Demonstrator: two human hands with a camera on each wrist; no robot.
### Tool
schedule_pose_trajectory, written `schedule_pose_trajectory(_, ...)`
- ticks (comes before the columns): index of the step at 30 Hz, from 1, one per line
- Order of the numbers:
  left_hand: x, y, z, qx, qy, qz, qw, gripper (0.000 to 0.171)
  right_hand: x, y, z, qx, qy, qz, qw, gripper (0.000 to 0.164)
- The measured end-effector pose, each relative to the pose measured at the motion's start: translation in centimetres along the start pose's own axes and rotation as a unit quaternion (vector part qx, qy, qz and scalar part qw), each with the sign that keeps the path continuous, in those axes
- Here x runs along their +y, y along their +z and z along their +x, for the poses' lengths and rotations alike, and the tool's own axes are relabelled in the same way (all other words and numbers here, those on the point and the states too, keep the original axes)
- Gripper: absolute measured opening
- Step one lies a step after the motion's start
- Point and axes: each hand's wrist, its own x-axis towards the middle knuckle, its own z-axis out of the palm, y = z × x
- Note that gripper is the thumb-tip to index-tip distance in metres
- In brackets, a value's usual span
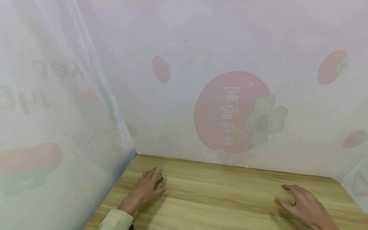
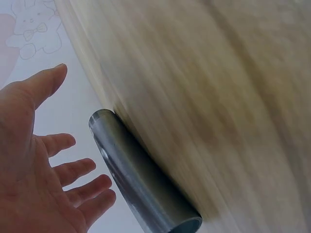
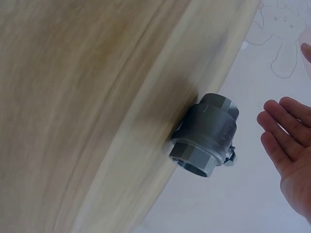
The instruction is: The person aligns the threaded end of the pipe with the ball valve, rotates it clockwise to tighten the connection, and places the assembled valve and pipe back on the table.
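tube (image 2: 140, 170): smooth, glossy metal | fitting (image 3: 204, 129): satin metal | head view, 6 o'clock: tabletop (image 1: 215, 191), smooth wood-grain | 12 o'clock: backdrop (image 1: 184, 22), matt cloth

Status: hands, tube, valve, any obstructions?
Left hand open, near tube. Right hand open, near valve. Tube and valve ungripped on table. No obstruction seen between hands and parts.

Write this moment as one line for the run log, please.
left grip: holds nothing, near metal tube | right grip: holds nothing, near hex-ended metal valve body | surface: wood-grain tabletop under both
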Motion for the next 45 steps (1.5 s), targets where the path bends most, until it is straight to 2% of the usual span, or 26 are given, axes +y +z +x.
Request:
schedule_pose_trajectory(10,-0.6,-0.4,-0.6,0.007,-0.003,-0.002,1.0000,0.087,1.0,0.0,-0.8,0.018,-0.017,-0.003,1.000,0.064)
schedule_pose_trajectory(18,-1.4,-0.4,-0.8,0.003,-0.013,0.005,0.9999,0.090,2.0,-0.2,-1.0,-0.004,0.008,-0.016,1.000,0.070)
schedule_pose_trajectory(30,-2.7,0.2,-0.9,0.001,-0.024,0.009,0.9997,0.089,3.0,-0.7,-1.4,-0.020,0.031,-0.004,0.999,0.072)
schedule_pose_trajectory(39,-2.9,0.1,-0.9,-0.005,-0.033,0.016,0.9993,0.087,3.7,-0.8,-2.1,0.012,0.039,-0.025,0.999,0.068)
schedule_pose_trajectory(45,-2.8,-0.1,-1.1,-0.006,-0.035,0.015,0.9992,0.084,4.2,-0.9,-2.7,0.020,0.040,-0.018,0.999,0.071)
